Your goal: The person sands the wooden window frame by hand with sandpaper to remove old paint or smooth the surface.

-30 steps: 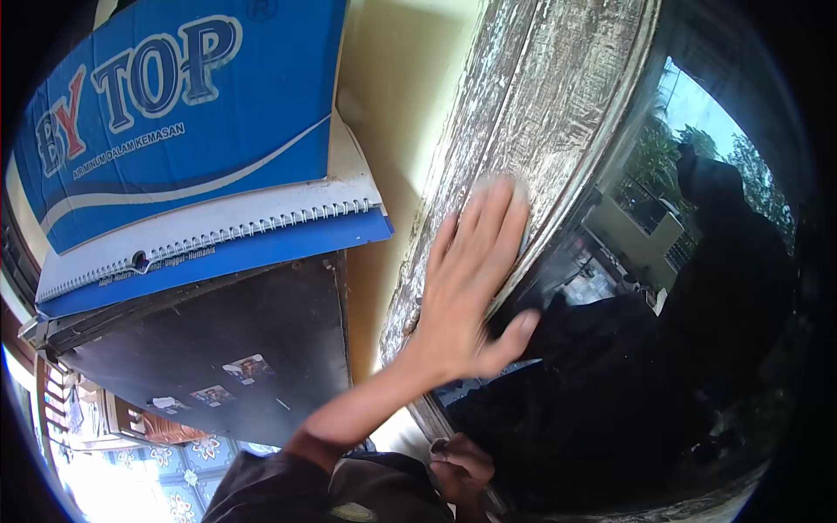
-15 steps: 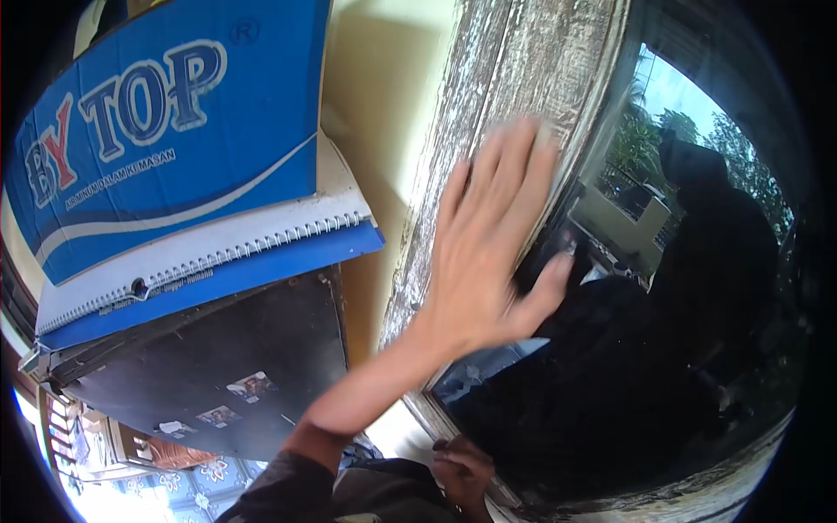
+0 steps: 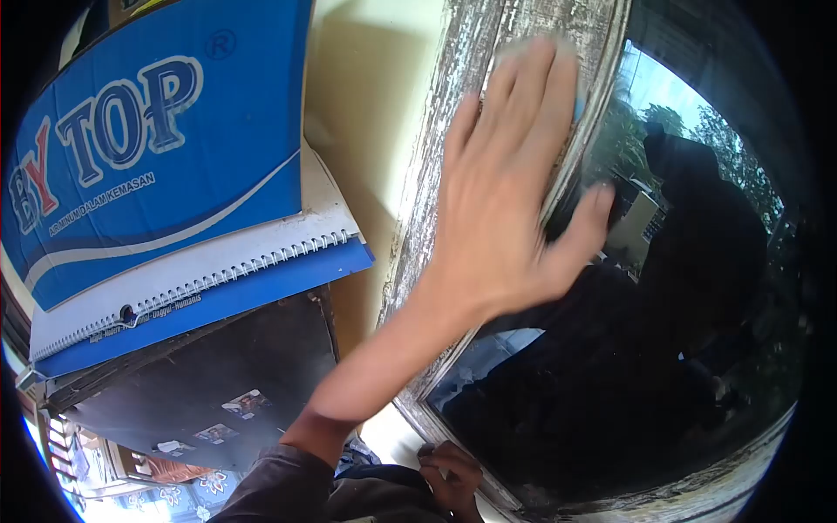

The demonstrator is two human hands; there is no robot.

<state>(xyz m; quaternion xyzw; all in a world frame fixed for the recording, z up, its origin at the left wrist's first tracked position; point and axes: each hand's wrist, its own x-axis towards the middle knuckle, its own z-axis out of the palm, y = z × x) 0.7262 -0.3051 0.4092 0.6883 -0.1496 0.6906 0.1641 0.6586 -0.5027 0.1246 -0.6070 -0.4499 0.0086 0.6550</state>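
Observation:
My left hand lies flat along the weathered wooden window frame, back of the hand up and fingers stretched upward. Its thumb sticks out to the right over the dark glass pane. A small bluish edge shows beside the fingers, and the fingertips are blurred. White paint is worn and flaking on the frame. Low in the view, my right hand is curled near the bottom corner of the frame, and I cannot tell whether anything is in its fingers. The glass reflects trees, sky and a dark figure.
On the left, a blue cardboard box panel with "BY TOP" lettering stands over a spiral-bound calendar. Both rest on a dark cabinet with small picture stickers. A pale yellow wall lies between box and frame.
My left hand has slid up along the frame, its fingers now higher on the wood. My right hand stays low and curled. The view has shifted slightly.

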